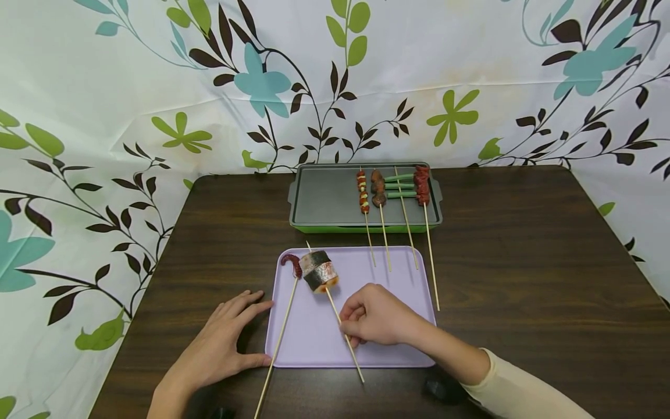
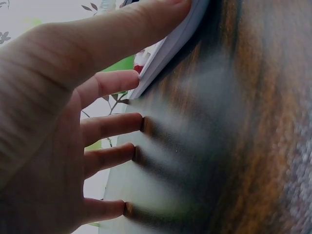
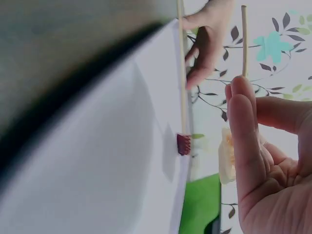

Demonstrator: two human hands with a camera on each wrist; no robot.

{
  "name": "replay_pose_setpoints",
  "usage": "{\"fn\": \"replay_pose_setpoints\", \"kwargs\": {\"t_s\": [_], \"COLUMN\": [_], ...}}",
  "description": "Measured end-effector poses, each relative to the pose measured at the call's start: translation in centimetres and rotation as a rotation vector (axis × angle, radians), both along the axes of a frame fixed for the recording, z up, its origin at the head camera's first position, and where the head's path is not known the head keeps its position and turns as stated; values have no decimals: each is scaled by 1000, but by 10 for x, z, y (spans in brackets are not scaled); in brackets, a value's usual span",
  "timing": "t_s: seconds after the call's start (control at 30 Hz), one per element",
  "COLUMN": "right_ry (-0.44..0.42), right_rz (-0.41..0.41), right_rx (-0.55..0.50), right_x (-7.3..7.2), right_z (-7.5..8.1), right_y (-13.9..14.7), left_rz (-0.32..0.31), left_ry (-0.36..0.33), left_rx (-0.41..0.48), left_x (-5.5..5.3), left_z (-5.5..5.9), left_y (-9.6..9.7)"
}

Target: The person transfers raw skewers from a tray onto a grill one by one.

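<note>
So the right hand [image 1: 378, 317] is pinching the stick of the fish skewer [image 1: 320, 271] pretty low down, fingers curled round it, with the chunky fish roll sitting at about 11 o'clock from that hand, on the upper left part of the purple tray [image 1: 389, 267]. The left hand [image 1: 224, 343] is just flat on the table [image 1: 523, 262] at the tray's 9 o'clock edge, fingers relaxed and holding nothing, thumb touching the rim. Biggest risk I see: that roll is heavy and way out at the far end, so lifting from down the stick could let it droop, spin, or slide off. Also the sausage skewer [image 1: 285, 314] lies just beside it at 9 o'clock, so a sloppy swing could knock it off the tray. And the grill pan [image 1: 324, 201] at 12 o'clock already has four skewers on its right side, sticks hanging over onto the tray, easy to snag.
</note>
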State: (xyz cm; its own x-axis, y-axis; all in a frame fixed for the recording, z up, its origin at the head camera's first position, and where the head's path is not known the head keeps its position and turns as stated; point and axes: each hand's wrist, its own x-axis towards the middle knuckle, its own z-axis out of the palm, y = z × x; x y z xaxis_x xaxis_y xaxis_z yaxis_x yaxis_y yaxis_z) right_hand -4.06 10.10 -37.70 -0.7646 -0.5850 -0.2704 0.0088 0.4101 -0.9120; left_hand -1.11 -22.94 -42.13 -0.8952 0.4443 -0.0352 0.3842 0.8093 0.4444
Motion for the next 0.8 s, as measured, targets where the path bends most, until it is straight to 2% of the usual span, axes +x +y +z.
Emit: {"fn": "replay_pose_setpoints", "kwargs": {"t_s": [0.17, 0.33, 0.6, 0.8], "right_ry": [-13, -18, 18, -1], "right_rz": [-25, -65, -128, -207], "right_rx": [-51, -114, -119, -86], "right_x": [-11, -28, -57, -74], "right_z": [11, 18, 24, 31], "right_y": [2, 7, 10, 8], "left_rz": [-1, -2, -5, -14], "left_ry": [-3, -5, -2, 7], "left_rx": [3, 8, 15, 21], "left_x": [0, 0, 1, 1], "left_z": [0, 0, -2, -2], "left_y": [0, 0, 0, -1]}}
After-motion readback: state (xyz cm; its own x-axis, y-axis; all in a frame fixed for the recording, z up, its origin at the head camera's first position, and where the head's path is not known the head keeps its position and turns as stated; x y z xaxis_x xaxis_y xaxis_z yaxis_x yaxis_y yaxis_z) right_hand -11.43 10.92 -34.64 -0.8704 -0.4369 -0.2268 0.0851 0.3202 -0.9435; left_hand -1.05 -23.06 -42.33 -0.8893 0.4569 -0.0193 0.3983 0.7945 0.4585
